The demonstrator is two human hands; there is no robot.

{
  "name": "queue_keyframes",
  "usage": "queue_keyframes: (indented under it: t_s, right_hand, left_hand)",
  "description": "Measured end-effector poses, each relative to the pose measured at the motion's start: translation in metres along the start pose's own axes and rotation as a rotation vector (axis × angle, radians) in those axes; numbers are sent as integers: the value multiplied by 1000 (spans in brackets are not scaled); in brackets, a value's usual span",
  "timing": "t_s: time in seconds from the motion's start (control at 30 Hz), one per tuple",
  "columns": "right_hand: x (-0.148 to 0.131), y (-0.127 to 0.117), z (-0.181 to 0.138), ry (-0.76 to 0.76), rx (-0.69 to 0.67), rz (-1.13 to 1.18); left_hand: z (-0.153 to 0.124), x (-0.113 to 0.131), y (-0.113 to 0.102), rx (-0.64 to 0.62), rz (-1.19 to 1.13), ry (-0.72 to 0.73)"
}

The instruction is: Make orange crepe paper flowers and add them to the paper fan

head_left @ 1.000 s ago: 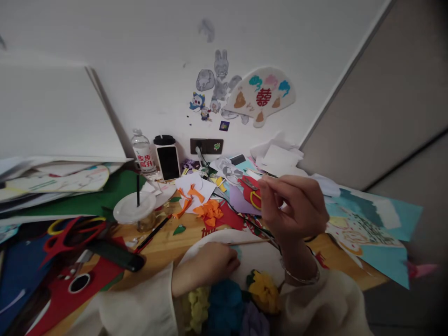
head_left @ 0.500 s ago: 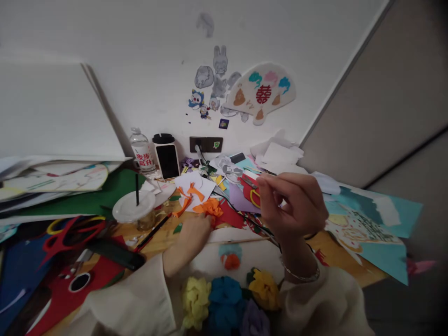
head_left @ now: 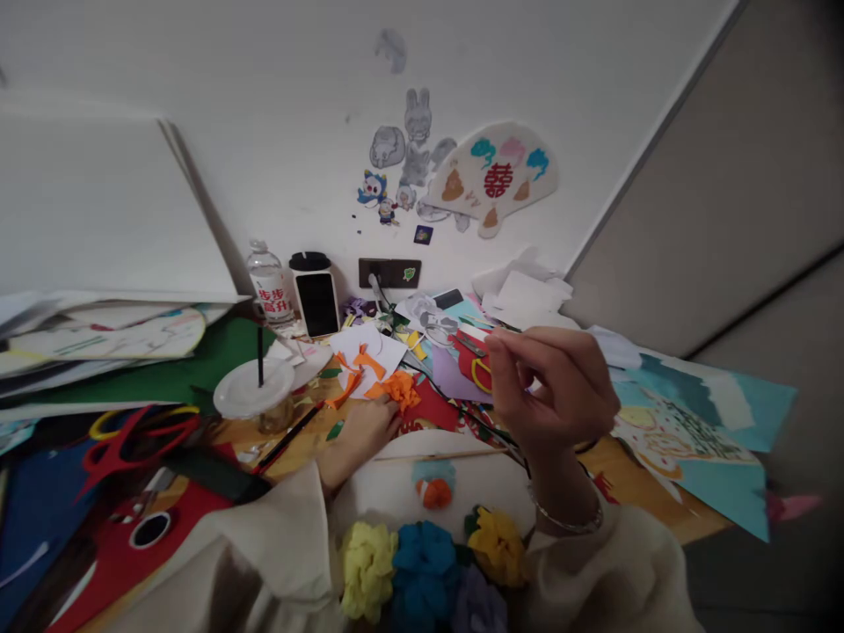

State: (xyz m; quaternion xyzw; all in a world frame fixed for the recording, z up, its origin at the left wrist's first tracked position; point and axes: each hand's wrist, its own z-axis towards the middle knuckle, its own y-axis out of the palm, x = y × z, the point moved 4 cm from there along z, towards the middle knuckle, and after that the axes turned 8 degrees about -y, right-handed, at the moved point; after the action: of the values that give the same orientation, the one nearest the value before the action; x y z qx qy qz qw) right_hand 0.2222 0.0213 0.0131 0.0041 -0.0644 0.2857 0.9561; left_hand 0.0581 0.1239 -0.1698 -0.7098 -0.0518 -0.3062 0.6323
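My left hand (head_left: 361, 432) reaches to a crumpled orange paper flower (head_left: 402, 391) on the table, its curled fingertips at the flower's near left edge and partly hidden. Raised over the table on the right, my right hand (head_left: 557, 382) has thumb and index finger pinched together; anything between them is too small to make out. Below both hands is a white board (head_left: 491, 492) with an orange fish picture. Along its near side are a yellow paper flower (head_left: 367, 571), a blue one (head_left: 425, 571), an orange-yellow one (head_left: 499, 545) and a purple one (head_left: 479, 602).
Orange paper strips (head_left: 367, 359) lie on white paper behind the flower. At left are a lidded cup (head_left: 254, 391) with a straw, red-handled scissors (head_left: 122, 448) and a pencil (head_left: 290, 437). A bottle (head_left: 269, 286) and phone (head_left: 316, 301) stand by the wall; blue painted sheets (head_left: 718, 475) lie right.
My left hand has shifted slightly up and right, keeping to the orange flower's edge. My right hand holds nearly the same pinch and place.
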Motion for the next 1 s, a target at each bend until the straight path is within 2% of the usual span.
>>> queue_keyframes:
  t_s: [0.23,0.33,0.4,0.53,0.6,0.77,0.87,1.0]
  right_hand:
    - [0,1,0,-10,-14,6]
    - [1,3,1,-7,-47,43]
    - [4,8,2,29,-148,93]
    - [12,26,-3,176,-529,321]
    - [14,34,-9,223,-654,464]
    - [13,50,-23,276,-818,767]
    - [10,53,-27,309,-901,857]
    - [4,50,-24,341,-936,914]
  left_hand:
    - [1,-4,0,27,-50,13]
    - [1,0,-7,77,-124,14]
    - [2,4,-18,126,-190,23]
    - [2,12,-47,202,-348,34]
    - [0,15,-60,220,-457,26]
    - [-11,24,-81,179,-1053,-4]
    - [-18,32,-86,180,-1126,5]
    - [-25,40,-87,172,-1164,17]
